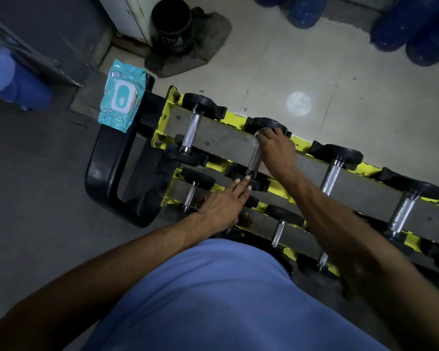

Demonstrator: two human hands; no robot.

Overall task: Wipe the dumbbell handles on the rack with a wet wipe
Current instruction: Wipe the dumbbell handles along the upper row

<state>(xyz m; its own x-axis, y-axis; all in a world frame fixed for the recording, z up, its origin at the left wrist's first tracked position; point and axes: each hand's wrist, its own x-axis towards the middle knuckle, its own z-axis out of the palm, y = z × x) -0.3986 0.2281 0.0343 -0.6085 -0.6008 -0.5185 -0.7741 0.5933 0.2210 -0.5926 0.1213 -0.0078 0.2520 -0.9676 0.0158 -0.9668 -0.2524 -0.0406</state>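
A yellow and grey dumbbell rack (221, 141) runs from the middle to the lower right, with several black dumbbells on two tiers. My right hand (276, 150) is curled over the far end of the second dumbbell's metal handle (253, 159) on the top tier, with a bit of pale wipe (260, 132) showing under its fingers. My left hand (223, 203) lies flat with straight fingers, whose tips touch the near black head (249, 179) of that same dumbbell. The first dumbbell's knurled handle (192, 131) lies bare to the left.
A turquoise wet-wipe pack (121, 97) lies on the black curved frame (104, 173) left of the rack. A black bin (171, 24) stands at the back. Blue water jugs (403, 24) line the far right, and another blue jug (13, 79) is at far left.
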